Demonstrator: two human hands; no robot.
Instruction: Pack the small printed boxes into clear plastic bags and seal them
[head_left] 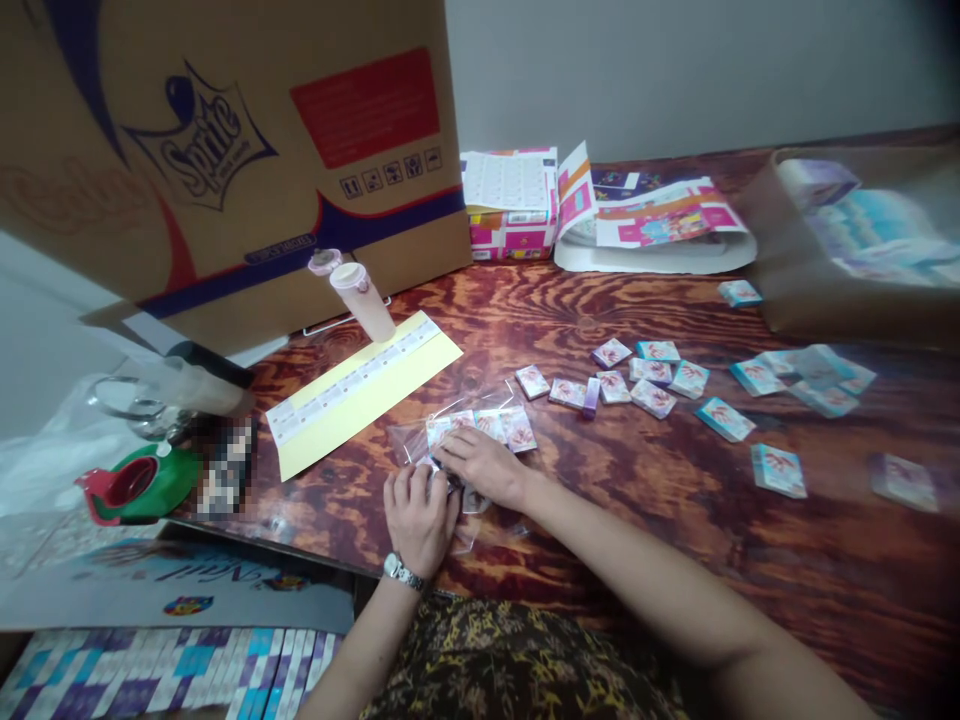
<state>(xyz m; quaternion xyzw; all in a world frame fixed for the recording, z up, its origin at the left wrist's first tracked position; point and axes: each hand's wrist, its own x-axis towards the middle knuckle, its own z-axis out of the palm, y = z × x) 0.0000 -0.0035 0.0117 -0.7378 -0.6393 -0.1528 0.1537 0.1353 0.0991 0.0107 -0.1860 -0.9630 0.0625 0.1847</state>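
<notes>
A row of small printed boxes (519, 428) lies in a clear plastic bag (409, 442) at the table's front. Over the row rests my right hand (476, 464), its fingers stretched to the left and nearly flat on the boxes. Close beside it, at the bag's near left side, my left hand (421, 515) has its fingers curled in on the plastic. What lies beneath both palms is mostly hidden. To the right, several loose small boxes (652, 399) in white, teal and purple are scattered on the wooden table (600, 500).
A large Sprite carton (360, 200) stands at the back left. Before it are a yellow label sheet (367, 395) and a pale bottle (366, 305). A tape roll (139, 485) sits left; a box-filled carton (180, 575) is below. An open carton (825, 250) stands right.
</notes>
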